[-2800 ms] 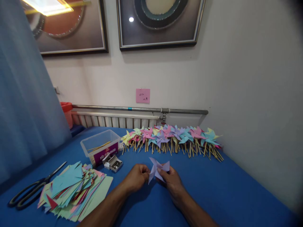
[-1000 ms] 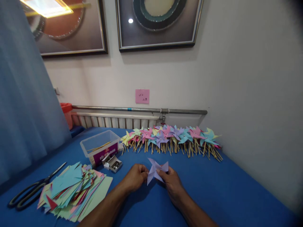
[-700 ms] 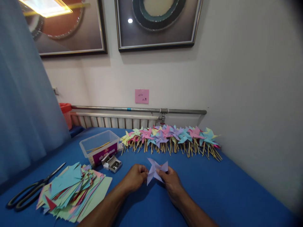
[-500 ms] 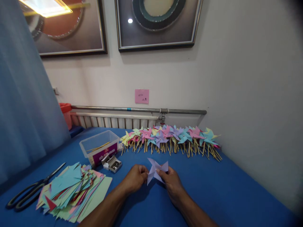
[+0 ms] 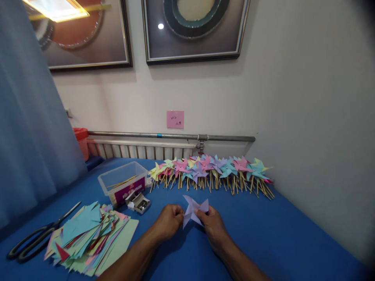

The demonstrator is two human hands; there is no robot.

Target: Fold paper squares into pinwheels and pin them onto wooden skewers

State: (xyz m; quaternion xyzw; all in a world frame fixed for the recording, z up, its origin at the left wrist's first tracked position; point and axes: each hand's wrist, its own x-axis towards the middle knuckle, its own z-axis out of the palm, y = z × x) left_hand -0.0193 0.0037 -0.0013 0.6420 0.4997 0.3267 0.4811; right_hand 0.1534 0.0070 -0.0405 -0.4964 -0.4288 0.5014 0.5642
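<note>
A light purple paper pinwheel (image 5: 191, 208), with its blades folded in, is held above the blue table. My right hand (image 5: 215, 226) is closed on it, thumb pressed over its middle and fingers behind. My left hand (image 5: 170, 220) is closed in a pinch right beside the pinwheel's left blade; whatever is between its fingertips is too small or hidden to make out. No stick shows on this pinwheel.
Behind my hands lie many finished pinwheels (image 5: 211, 168) on sticks. To the left are a clear plastic tub (image 5: 123, 175) with thin sticks, a small open box (image 5: 141, 205) of metal pins, a pile of coloured paper (image 5: 88, 234) and black scissors (image 5: 43, 236).
Almost nothing differs. Both hands and the purple pinwheel keep nearly the same place and pose, with only a very slight shift.
</note>
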